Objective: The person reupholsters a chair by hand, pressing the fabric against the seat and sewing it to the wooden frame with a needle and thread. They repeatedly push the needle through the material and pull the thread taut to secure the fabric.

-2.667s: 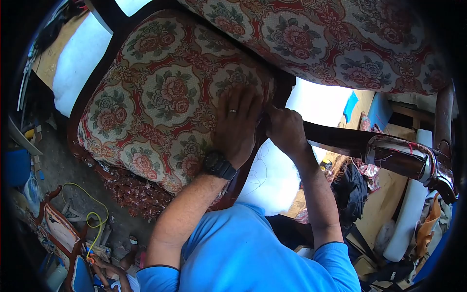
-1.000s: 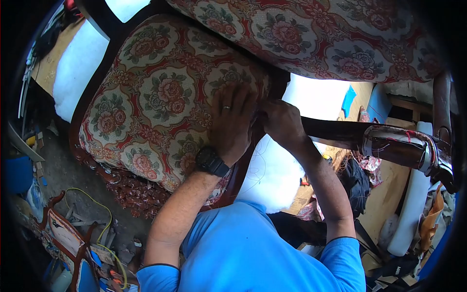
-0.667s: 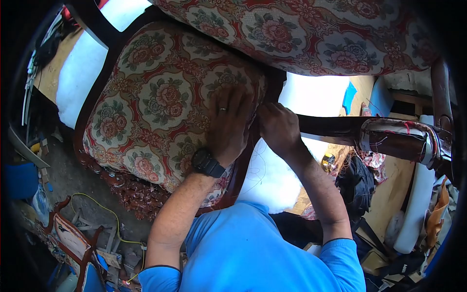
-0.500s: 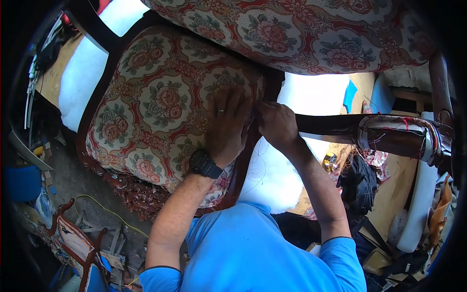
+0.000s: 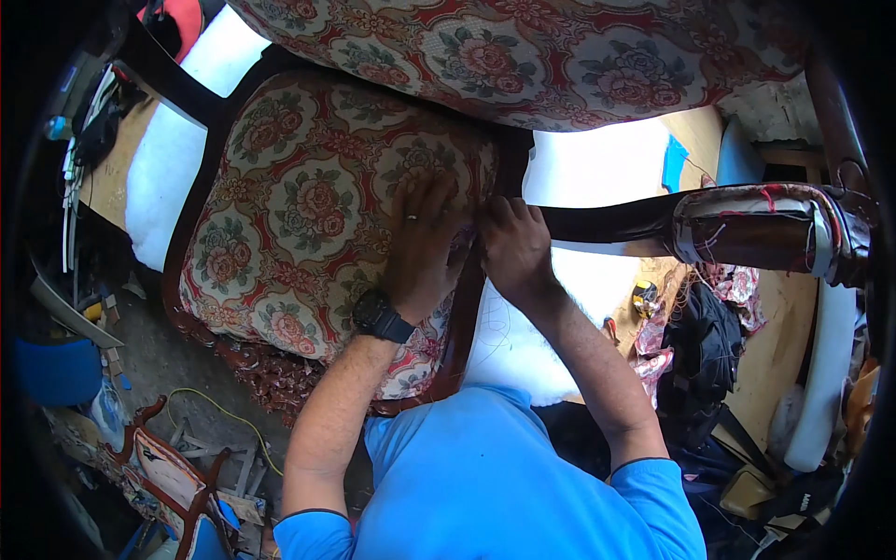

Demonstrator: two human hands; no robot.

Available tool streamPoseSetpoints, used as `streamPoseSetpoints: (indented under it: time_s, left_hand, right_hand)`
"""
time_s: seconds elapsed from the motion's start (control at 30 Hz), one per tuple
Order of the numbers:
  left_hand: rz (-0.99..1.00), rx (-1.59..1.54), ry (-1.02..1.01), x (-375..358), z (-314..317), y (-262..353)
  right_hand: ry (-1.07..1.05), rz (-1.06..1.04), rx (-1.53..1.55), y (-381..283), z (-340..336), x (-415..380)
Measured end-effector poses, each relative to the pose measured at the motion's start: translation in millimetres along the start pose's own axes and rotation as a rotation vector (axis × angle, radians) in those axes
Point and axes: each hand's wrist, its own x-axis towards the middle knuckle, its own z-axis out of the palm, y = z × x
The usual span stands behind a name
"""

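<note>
A chair seat (image 5: 313, 210) in rose-patterned fabric lies tilted in a dark carved wood frame (image 5: 462, 341). My left hand (image 5: 425, 247), with a ring and a black wristwatch (image 5: 381, 315), rests palm down on the fabric near the seat's right edge, fingers extended. Beside it, my right hand (image 5: 516, 247) is closed at that edge, its fingertips pressed together against the border of fabric and wood. Whatever the fingertips pinch is too small to make out. Below this hand, loose loops of thin thread (image 5: 497, 329) hang over white padding.
A backrest (image 5: 523, 61) in matching fabric spans the top. To the right extends a wooden armrest (image 5: 756, 229) with a partly bare pad. White padding (image 5: 583, 173) lies behind the frame. A yellow-black tape measure (image 5: 644, 297), a black bag (image 5: 705, 341) and a small chair frame (image 5: 168, 467) are around.
The view has shifted slightly, so the chair appears a little differently placed. My right hand stays closed at the seat's edge, its knuckles turned a little more upward. My left hand still lies on the fabric.
</note>
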Motion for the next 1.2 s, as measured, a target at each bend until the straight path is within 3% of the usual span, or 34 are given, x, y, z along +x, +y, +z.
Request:
streamPoseSetpoints:
  time_s: [0.3, 0.6, 0.8, 0.87, 0.97, 1.0, 1.1, 1.2]
  left_hand:
    - [0.059, 0.059, 0.0, 3.0, 0.1, -0.5]
    - [0.335, 0.1, -0.267, 40.8, -19.3, -0.2]
    - [0.125, 0.158, -0.848, 66.4, -46.8, 20.2]
    - [-0.087, -0.241, -0.889, 41.9, -49.8, 24.0]
    - [-0.272, -0.573, -0.727, 1.7, -77.5, 71.2]
    - [-0.41, -0.711, -0.657, -22.0, -78.5, 61.2]
    - [-0.329, -0.87, -0.332, -67.8, -83.9, 82.2]
    - [-0.293, -0.997, -0.272, -82.2, -70.5, 107.7]
  right_hand:
    - [0.178, -0.029, 0.07, -2.2, 9.1, -8.6]
    - [0.313, 0.098, 0.347, -27.8, -39.1, -47.7]
    - [0.232, 0.233, 0.669, -40.5, -29.1, -117.2]
    - [0.323, 0.264, 0.724, -45.9, -19.9, -117.7]
    - [0.443, 0.218, 0.867, -57.5, -36.5, -112.9]
    - [0.476, 0.191, 0.929, -63.3, -43.6, -114.9]
    - [0.462, -0.019, 1.043, -74.3, -43.3, -127.1]
    - [0.481, 0.034, 1.296, -94.5, -57.6, -139.9]
